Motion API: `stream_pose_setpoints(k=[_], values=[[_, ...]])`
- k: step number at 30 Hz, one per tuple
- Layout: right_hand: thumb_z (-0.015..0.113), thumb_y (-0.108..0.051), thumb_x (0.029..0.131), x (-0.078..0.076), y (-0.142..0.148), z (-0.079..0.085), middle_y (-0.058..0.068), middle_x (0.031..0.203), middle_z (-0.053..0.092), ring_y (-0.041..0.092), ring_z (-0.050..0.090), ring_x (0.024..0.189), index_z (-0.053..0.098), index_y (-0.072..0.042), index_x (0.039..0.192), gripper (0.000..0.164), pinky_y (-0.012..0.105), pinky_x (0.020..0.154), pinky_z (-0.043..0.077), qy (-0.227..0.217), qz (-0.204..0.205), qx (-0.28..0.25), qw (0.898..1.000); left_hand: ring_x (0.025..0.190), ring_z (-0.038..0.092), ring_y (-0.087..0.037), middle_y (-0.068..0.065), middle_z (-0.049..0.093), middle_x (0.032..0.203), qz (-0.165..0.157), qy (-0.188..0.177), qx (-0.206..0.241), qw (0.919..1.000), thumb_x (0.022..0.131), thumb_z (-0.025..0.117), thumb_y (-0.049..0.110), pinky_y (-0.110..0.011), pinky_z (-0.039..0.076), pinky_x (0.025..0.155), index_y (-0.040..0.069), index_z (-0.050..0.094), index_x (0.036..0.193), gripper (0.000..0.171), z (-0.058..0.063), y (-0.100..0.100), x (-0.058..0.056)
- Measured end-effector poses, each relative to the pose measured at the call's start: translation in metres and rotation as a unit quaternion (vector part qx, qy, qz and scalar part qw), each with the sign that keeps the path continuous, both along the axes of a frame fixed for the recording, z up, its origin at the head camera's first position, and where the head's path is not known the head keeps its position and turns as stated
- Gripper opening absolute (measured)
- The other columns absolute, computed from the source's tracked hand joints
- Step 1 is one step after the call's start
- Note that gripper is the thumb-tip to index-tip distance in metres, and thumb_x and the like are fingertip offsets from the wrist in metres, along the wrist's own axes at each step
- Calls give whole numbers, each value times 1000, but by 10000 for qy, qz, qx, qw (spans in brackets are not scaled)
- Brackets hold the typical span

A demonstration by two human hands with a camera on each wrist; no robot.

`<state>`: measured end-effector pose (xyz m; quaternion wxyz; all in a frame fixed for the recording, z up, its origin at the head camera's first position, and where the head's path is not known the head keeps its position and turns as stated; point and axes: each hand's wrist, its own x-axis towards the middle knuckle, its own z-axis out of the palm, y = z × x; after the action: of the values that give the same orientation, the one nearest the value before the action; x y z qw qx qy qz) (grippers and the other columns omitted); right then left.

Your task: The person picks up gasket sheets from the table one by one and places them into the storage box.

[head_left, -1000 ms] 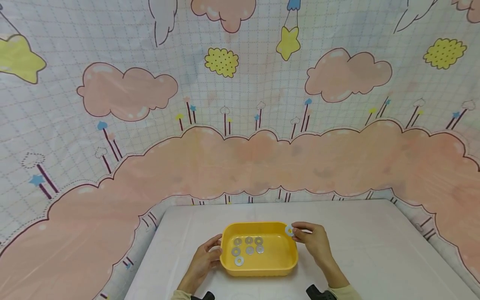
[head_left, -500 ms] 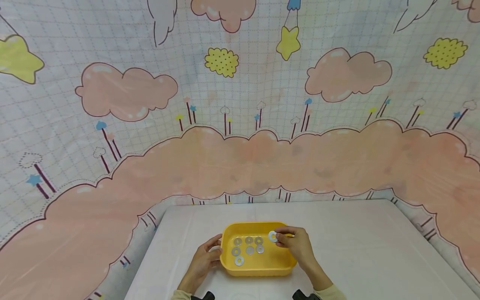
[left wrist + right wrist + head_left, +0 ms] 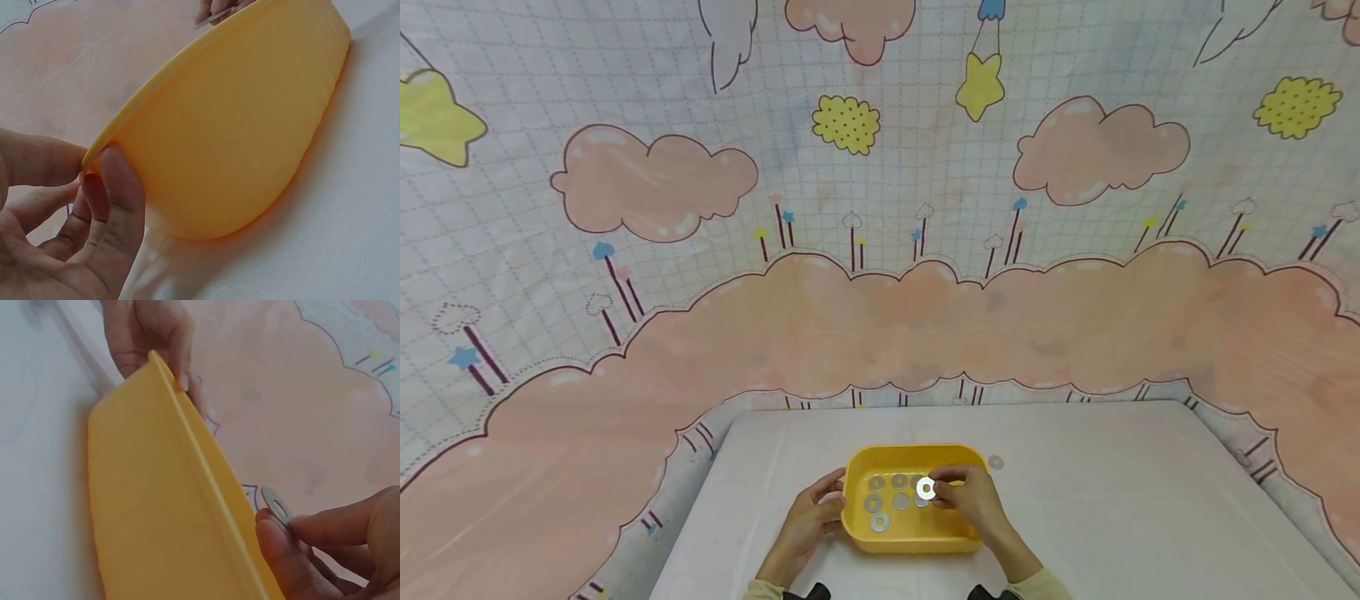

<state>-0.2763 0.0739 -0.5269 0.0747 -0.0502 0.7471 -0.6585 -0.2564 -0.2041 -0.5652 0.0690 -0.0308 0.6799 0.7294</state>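
Note:
A yellow plastic tray [image 3: 917, 546] rests on the white-covered table, with several flat metal washers [image 3: 879, 522] lying in its left and middle part. My left hand [image 3: 805, 521] grips the tray's left end; in the left wrist view, thumb and finger pinch its rim [image 3: 156, 78]. Over the tray's right half, my right hand [image 3: 976, 500] pinches a washer [image 3: 927, 488] between thumb and fingertips. The right wrist view shows this held washer [image 3: 276, 505] tilted above the tray's edge. It partly covers washers below it in the head view.
One more washer [image 3: 996, 462] lies on the table just beyond the tray's right end. The white tabletop [image 3: 1120, 500] stretches to both sides. A patterned cloth [image 3: 887, 325] with clouds and stars hangs behind the table.
My right hand has carried its washer leftward from the tray's right rim to over the tray. The washer on the table has come into sight. My left hand keeps its grip.

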Motion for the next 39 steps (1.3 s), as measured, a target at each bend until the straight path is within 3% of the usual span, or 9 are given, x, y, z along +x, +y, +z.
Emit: stream_pose_setpoints(k=[7, 20, 29, 39], values=[[65, 9, 85, -2, -10, -8, 19, 97, 70, 14, 69, 68, 70, 11, 99, 15, 30, 64, 60, 143, 119, 315, 9993, 78, 60, -10, -9, 48, 121, 35, 13, -8, 10000, 92, 59, 4, -24, 55, 67, -1, 37, 149, 61, 1, 2, 1], [65, 4, 86, -11, -21, -12, 14, 101, 69, 13, 68, 66, 72, 7, 100, 16, 31, 64, 60, -300, 577, 760, 9950, 78, 59, -11, -8, 48, 123, 40, 1, 7, 10000, 92, 58, 4, -25, 53, 66, 0, 36, 150, 62, -2, 2, 0], [64, 7, 82, -14, -28, -21, 7, 75, 67, 10, 61, 53, 73, 3, 89, 13, 27, 55, 57, -376, 821, 1200, 9887, 77, 59, -9, -7, 48, 120, 45, 11, 33, 10000, 92, 58, 4, -24, 53, 66, 0, 37, 149, 62, 0, 3, 2], [68, 4, 82, -12, -28, -22, 8, 82, 69, 9, 60, 54, 74, 3, 89, 9, 25, 53, 55, -118, 856, 1436, 9859, 78, 58, -10, -7, 46, 121, 74, -18, 61, 10000, 93, 57, 4, -25, 54, 66, -1, 36, 150, 61, -2, 3, -1]])
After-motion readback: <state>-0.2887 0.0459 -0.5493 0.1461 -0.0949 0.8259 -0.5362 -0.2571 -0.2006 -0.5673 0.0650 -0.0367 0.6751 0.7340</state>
